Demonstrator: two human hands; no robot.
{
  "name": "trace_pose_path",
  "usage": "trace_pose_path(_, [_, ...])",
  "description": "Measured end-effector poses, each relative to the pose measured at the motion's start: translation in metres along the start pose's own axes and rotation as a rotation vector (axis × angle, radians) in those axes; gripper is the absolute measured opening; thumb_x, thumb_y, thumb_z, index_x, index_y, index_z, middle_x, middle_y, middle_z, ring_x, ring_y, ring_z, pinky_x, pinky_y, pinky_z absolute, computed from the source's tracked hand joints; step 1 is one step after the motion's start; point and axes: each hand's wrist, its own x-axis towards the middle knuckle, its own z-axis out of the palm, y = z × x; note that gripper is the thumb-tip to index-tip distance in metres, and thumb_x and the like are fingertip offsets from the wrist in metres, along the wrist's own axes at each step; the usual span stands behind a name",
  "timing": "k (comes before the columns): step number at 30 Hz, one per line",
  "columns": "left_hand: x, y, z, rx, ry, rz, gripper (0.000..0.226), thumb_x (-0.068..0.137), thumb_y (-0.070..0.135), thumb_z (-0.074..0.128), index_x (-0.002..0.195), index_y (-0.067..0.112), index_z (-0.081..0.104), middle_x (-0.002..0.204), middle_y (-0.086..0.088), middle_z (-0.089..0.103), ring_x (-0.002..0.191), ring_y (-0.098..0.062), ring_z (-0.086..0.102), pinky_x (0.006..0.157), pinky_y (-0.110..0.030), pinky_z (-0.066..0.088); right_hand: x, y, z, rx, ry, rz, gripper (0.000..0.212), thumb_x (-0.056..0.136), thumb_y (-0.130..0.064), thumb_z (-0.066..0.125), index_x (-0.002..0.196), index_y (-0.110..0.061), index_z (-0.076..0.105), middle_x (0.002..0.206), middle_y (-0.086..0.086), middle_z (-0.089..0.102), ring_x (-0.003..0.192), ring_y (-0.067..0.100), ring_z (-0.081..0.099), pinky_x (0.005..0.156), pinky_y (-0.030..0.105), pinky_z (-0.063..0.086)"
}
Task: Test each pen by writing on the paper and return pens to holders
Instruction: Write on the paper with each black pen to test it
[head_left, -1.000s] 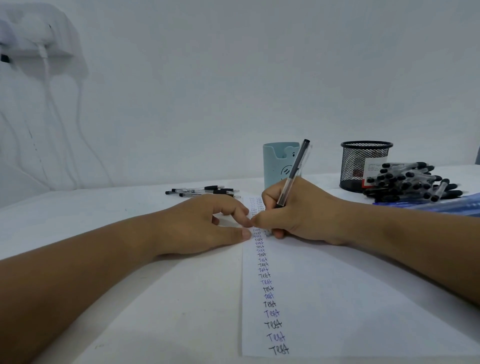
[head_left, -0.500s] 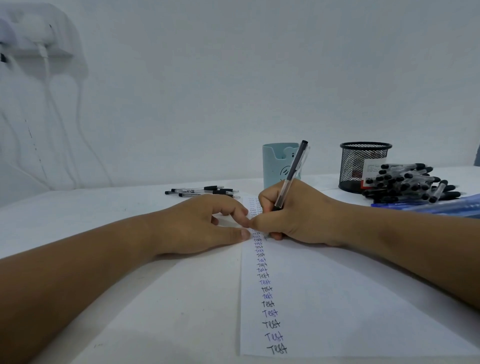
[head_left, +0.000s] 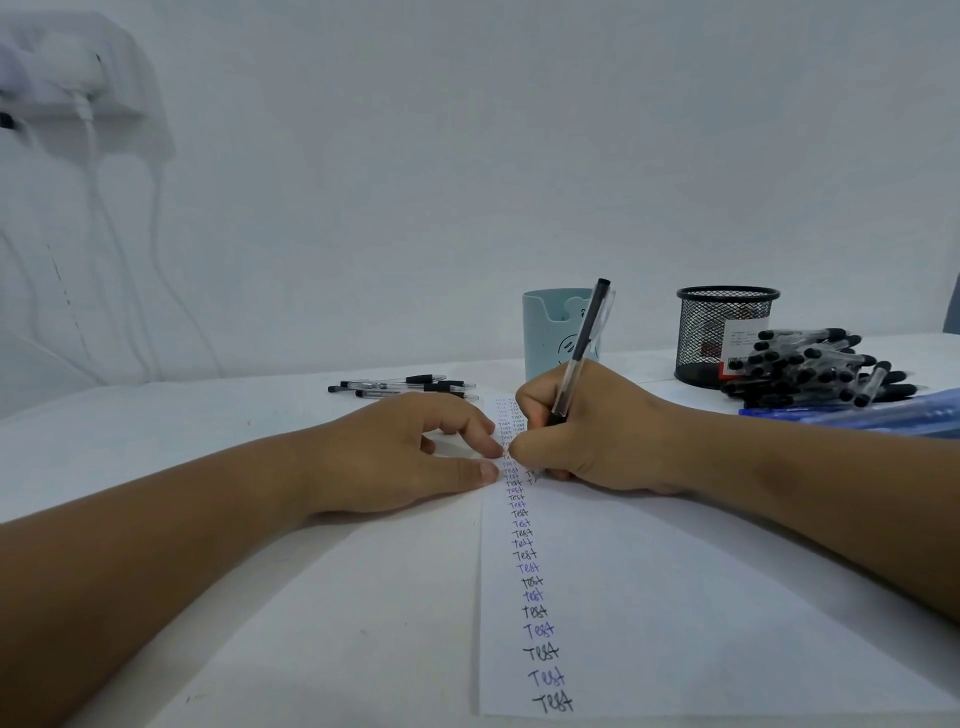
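Note:
My right hand (head_left: 592, 431) grips a clear pen with a black cap (head_left: 582, 348), its tip down on the white paper (head_left: 675, 597) beside a column of written "Test" words. My left hand (head_left: 405, 457) rests on the table with its fingertips pressing the paper's left edge. Behind the hands stand a light blue holder (head_left: 545, 332) and a black mesh holder (head_left: 722, 332). A pile of black-capped pens (head_left: 815, 369) lies at the right. A few more pens (head_left: 405, 387) lie at the back left of the paper.
Blue pens (head_left: 857, 415) lie just in front of the black-capped pile, near my right forearm. A white wall runs close behind the table, with a socket and white cables (head_left: 88, 130) at the upper left.
My right hand has shifted slightly while writing, and the pen's top has tilted a little. My left hand stays on the paper's edge.

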Motion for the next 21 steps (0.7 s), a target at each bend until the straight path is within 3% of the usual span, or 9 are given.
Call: trace_pose_path(21, [-0.0007, 0.0013, -0.0001, -0.006, 0.002, 0.0, 0.009, 0.088, 0.041, 0.072, 0.097, 0.041, 0.072, 0.124, 0.034, 0.06, 0.123, 0.01, 0.049, 0.094, -0.013, 0.039, 0.0017, 0.0049, -0.0018, -0.036, 0.009, -0.027, 0.034, 0.08, -0.004, 0.065, 0.056, -0.012, 0.044, 0.053, 0.006, 0.051, 0.052, 0.015, 0.045, 0.052, 0.025, 0.036])
